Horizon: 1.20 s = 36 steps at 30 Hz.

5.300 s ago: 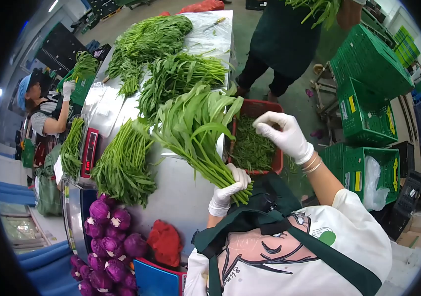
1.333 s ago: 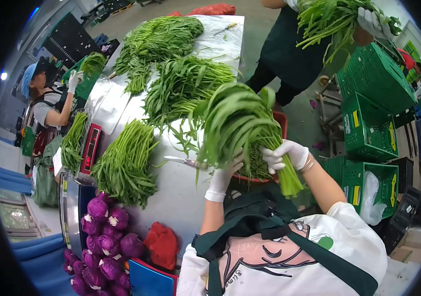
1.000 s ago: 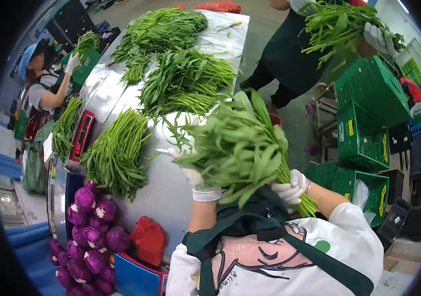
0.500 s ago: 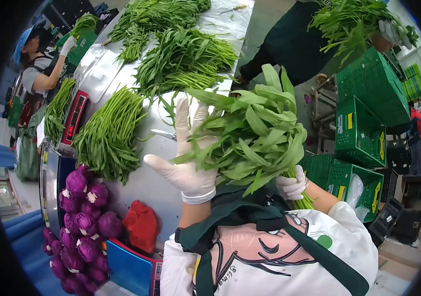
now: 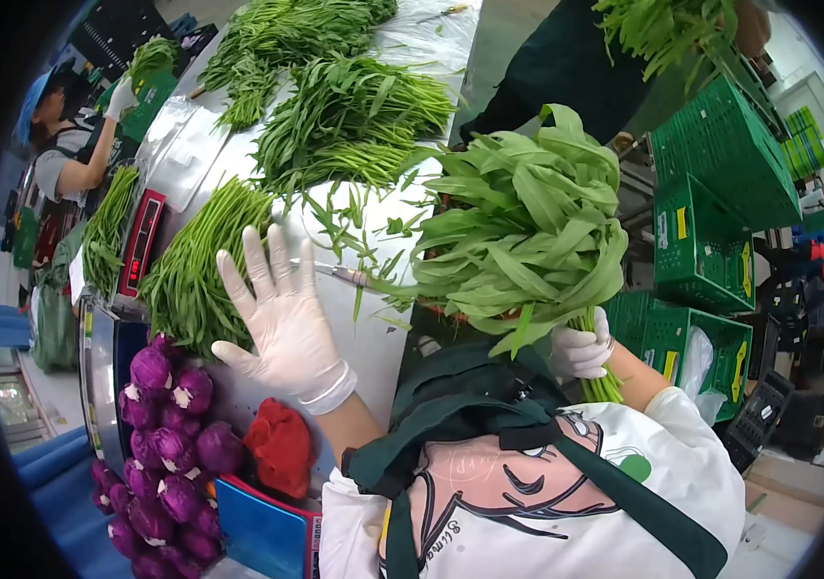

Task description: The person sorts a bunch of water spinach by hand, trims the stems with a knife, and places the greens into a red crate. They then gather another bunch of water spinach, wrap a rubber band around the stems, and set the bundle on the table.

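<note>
My right hand (image 5: pixel 582 349), in a white glove, is closed round the stems of a leafy green bunch (image 5: pixel 528 227) whose leaves fan out up and to the left. My left hand (image 5: pixel 286 323), also gloved, is spread open with nothing in it, palm showing, just over the table and near the lower edge of a bundle of greens (image 5: pixel 204 265). Between the two hands, loose leaves (image 5: pixel 344 227) lie scattered on the metal table (image 5: pixel 359 352), by a knife (image 5: pixel 346 275).
Purple onions (image 5: pixel 178 449), a red cloth (image 5: pixel 279 449) and a blue-topped device (image 5: pixel 262 526) stand at lower left, a red scale (image 5: pixel 141 241) above. More greens (image 5: pixel 349 116) lie farther back. Green crates (image 5: pixel 701 241) are stacked right. A co-worker (image 5: pixel 64 145) stands left; another person's dark clothing (image 5: pixel 566 82) shows behind.
My left hand has moved left, away from the leaves of the bunch. The bunch in my right hand stands more upright, and loose leaves now show on the table.
</note>
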Available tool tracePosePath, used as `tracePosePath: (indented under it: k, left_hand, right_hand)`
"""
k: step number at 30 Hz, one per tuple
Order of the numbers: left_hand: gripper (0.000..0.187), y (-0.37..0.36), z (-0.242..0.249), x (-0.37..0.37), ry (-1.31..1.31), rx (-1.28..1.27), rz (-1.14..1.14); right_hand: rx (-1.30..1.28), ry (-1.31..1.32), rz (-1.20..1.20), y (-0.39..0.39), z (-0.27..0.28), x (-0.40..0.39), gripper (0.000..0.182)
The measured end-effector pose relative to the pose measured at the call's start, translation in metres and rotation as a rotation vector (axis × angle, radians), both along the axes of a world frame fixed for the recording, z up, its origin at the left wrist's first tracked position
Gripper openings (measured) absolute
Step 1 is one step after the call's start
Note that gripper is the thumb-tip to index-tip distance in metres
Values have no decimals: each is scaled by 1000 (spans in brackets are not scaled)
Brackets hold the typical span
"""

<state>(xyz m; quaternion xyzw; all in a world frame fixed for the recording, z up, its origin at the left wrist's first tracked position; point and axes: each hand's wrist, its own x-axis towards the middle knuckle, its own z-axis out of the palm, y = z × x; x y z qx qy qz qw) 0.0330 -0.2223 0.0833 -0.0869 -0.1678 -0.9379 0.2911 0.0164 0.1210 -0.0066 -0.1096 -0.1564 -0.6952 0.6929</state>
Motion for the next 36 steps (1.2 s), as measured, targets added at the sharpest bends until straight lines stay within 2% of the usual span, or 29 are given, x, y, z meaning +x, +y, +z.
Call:
tracePosePath:
  k: [2,3,5,6,7,9,10,11,12,13,14,16,17,18,19,20,21,22,24,26,28,29,31,33,35,36]
  left_hand:
    - [86,-6,-8,3,-129,-74,86]
    - [76,-14,-22,5,-27,-50,20]
    - [68,-6,-31,7,-170,-285,260]
    - [64,-2,-35,7,-237,-406,382]
    - [50,9,-35,6,-194,-632,548]
    - [40,40,-39,15,-199,-1158,508]
    - [35,54,-33,17,-177,-1448,491]
    - [39,71,-25,8,93,-1648,497]
    - [49,83,-44,-2,151,-1770,413]
    - [64,95,-58,-7,98,-1883,352]
    - [82,105,-66,-7,-45,-2034,225]
    - [93,116,-80,-20,76,-2067,175]
    - [96,121,-80,-27,136,-2089,190]
    - [93,129,-79,-34,124,-1979,199]
    - [90,135,-73,-40,149,-1971,244]
    - [87,140,-64,-45,174,-1971,284]
    - [80,144,-51,-48,177,-2037,243]
    - [69,146,-45,-53,217,-2141,248]
    - [57,152,-50,-58,254,-2084,197]
    - [46,157,-61,-56,315,-2074,204]
    - [36,169,-70,-50,299,-2078,212]
    - [32,175,-73,-45,269,-2031,184]
    - [19,189,-78,-35,188,-1895,123]
    - [15,200,-83,-27,103,-1831,95]
    - [12,205,-85,-21,-17,-1717,78]
    - [11,205,-92,-17,-92,-1605,68]
  right_hand:
    - [0,21,-50,3,1,-3,16]
    - [25,39,-86,5,1,-8,16]
    - [166,89,-199,11,0,-11,16]
    - [454,157,-287,14,1,-16,14]
    - [753,242,-338,17,2,-21,12]
    - [1343,381,-456,22,3,-36,10]
    - [1178,64,-476,20,4,-41,10]
    - [1109,-27,-518,17,2,-48,11]
    - [1038,-113,-559,13,-1,-56,12]
    - [1009,-158,-588,5,5,-61,15]
    - [955,-323,-542,-2,13,-66,16]
    - [696,-570,-392,-15,18,-73,16]
    - [739,-496,-391,-21,19,-74,16]
    - [782,-421,-383,-25,19,-74,17]
    - [790,-194,-418,-27,15,-71,14]
    - [918,300,-557,-28,12,-68,13]
    - [1090,795,-663,-28,9,-65,19]
    - [1032,1001,-682,-26,9,-64,22]
    - [886,1406,-721,-19,10,-63,30]
    - [459,97,-406,-14,-20,-71,36]
    - [505,39,-376,-6,-25,-68,38]
    - [578,66,-345,0,-35,-66,36]
    - [464,19,-233,8,-48,-62,34]
    - [377,39,-139,19,-55,-54,34]
    - [608,1030,-262,20,-67,-47,42]
    - [534,1206,-211,18,-49,-53,47]
